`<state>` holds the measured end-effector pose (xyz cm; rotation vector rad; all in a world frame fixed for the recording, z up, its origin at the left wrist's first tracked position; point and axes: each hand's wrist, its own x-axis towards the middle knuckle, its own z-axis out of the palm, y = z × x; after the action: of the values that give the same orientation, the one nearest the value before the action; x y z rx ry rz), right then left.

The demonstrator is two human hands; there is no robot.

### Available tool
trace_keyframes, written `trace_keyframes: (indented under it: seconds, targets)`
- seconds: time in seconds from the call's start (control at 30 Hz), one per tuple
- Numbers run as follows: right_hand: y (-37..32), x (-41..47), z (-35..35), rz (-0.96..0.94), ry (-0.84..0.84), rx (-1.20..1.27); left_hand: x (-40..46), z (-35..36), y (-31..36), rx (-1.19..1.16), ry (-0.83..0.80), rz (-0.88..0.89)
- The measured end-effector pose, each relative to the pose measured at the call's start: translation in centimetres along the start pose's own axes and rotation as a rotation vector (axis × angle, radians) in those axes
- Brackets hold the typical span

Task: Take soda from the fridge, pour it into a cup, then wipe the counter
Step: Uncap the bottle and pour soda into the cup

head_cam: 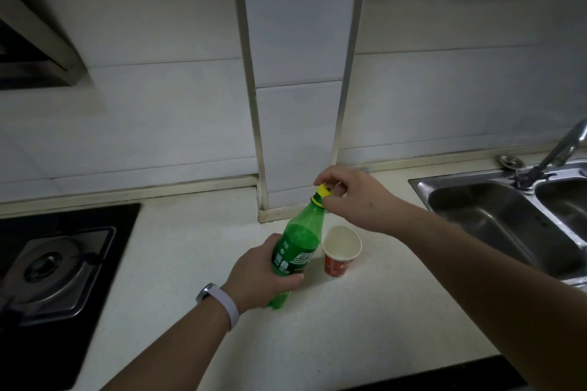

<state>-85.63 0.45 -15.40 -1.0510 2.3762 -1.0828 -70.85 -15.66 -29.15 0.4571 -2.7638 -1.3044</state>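
A green soda bottle (298, 244) stands on the pale counter (317, 327), leaning slightly toward the wall. My left hand (260, 273) grips its labelled body from the left. My right hand (352, 197) pinches the yellow cap (324, 190) at the bottle's top. Just right of the bottle stands a red paper cup (341, 252), upright, and I see no liquid in its white inside.
A black gas hob with a burner (54, 267) fills the counter's left side. A steel double sink (508, 216) with a tap (562, 149) sits at the right. A tiled wall with a boxed column (298, 73) rises behind.
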Motion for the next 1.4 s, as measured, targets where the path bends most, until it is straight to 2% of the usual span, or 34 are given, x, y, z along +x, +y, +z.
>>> trace_keyframes:
  seconds: [0.23, 0.5, 0.67, 0.87, 1.4]
  targets:
    - [1.9, 0.1, -0.5, 0.011, 0.187, 0.076, 0.0, 0.1, -0.4, 0.121, -0.044, -0.023]
    - [4.6, -0.5, -0.3, 0.047, 0.211, 0.013, 0.7, -0.7, -1.2, 0.334, -0.119, -0.057]
    - [6.0, -1.2, -0.2, 0.033, 0.218, 0.004, 1.0, -0.6, -1.5, 0.378, -0.135, -0.095]
    - [7.8, -1.7, -0.3, 0.057, 0.211, -0.026, 1.2, -0.3, -1.4, 0.502, -0.156, -0.069]
    - [11.1, -3.3, 1.2, 0.178, 0.221, 0.019, 1.8, 0.5, -1.6, 0.584, -0.253, -0.107]
